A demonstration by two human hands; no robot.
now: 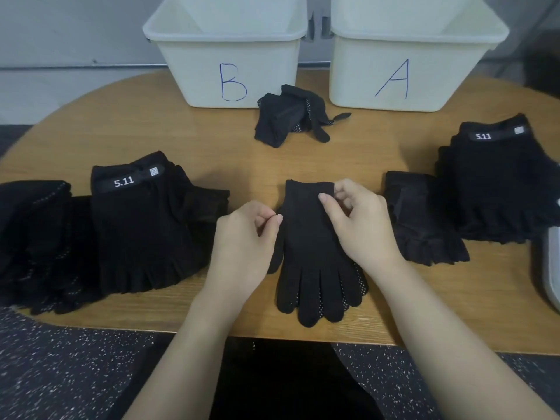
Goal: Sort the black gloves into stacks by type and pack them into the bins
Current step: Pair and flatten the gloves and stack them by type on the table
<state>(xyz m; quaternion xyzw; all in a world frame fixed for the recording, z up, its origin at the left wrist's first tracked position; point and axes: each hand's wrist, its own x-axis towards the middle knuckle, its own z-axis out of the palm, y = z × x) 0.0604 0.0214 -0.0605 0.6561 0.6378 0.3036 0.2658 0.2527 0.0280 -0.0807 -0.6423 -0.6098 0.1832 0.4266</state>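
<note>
Both of your hands are on the black full-fingered knit glove with white grip dots point(315, 253) lying flat at the middle of the round wooden table point(212, 140), cuff toward the bins and fingertips toward you. Your right hand point(357, 219) has its fingers curled and pinches the cuff's right corner between thumb and forefinger. Your left hand point(245, 237) is curled too, its thumb and forefinger nipping the glove's left edge by the thumb piece.

A second dotted glove seems to lie beneath, its dots peeping out at the lower right. To do this step well, tug the cuff and side edge gently apart so the fabric lies smooth, and square the top glove over the one under it before lifting. Keep the grip light; thin knit will likely bunch if you drag it.

Its likely home is the dark pile of dotted gloves point(39, 244) at the far left, beside the stack of black fingerless gloves marked 5.11 point(145, 225). Another 5.11 stack point(497, 183) sits at the right, with a loose crumpled glove heap point(291, 116) near the white plastic bin lettered B point(230, 56) and the matching bin lettered A point(409, 56). No gloves show inside either bin from here.
</note>
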